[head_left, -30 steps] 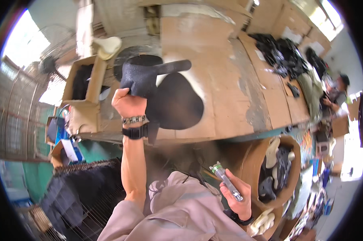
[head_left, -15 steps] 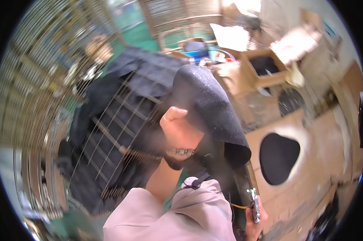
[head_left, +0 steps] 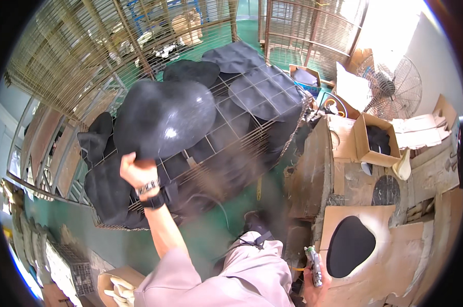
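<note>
A shiny black rounded sheet (head_left: 162,115) is pinched at its near edge by my left hand (head_left: 138,173), thumb on top. The sheet is over the wire rack (head_left: 236,138), on which several other black sheets (head_left: 262,94) lie. At the lower right my right hand (head_left: 314,286) is closed round a metal spray gun (head_left: 314,263) with a yellow hose. Just right of the gun, a matt black rounded piece (head_left: 350,246) lies flat on a cardboard sheet (head_left: 390,240) with a whitish patch round it.
Beyond the cardboard stands an open box (head_left: 362,146) with dark pieces inside. A large wire fan (head_left: 387,84) is at the back right. Tall wire racks (head_left: 303,38) line the back. Another box (head_left: 116,281) with pale contents is at the lower left.
My left hand has swung left, carrying the black sheet from in front of me to over the wire rack. My view has turned left. My right hand still grips the spray gun.
</note>
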`<move>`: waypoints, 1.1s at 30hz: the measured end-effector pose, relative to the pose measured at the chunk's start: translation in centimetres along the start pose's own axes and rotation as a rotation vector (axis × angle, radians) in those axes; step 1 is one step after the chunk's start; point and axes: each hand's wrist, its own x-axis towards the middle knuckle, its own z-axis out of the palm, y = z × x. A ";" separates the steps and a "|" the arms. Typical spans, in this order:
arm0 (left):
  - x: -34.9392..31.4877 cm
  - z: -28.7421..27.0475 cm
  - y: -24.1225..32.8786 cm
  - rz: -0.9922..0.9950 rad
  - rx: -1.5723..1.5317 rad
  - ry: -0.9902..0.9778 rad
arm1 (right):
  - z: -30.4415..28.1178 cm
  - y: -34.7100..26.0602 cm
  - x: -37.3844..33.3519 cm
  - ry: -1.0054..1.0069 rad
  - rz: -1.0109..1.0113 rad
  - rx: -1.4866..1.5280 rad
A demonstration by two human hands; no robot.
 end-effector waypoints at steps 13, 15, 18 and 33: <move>-5.2 -12.1 -1.3 0.396 1.507 0.587 | 1.9 -0.1 1.3 0.016 0.091 0.107; -3.8 -16.2 -0.4 0.523 1.773 0.647 | 2.2 -0.6 1.1 0.066 0.051 0.093; -4.6 -10.2 -2.8 0.744 2.002 0.674 | 2.2 -0.3 -0.4 0.117 0.177 0.081; -20.5 -0.3 -39.1 -0.619 1.206 -1.845 | 0.2 0.9 -5.6 0.739 0.494 0.093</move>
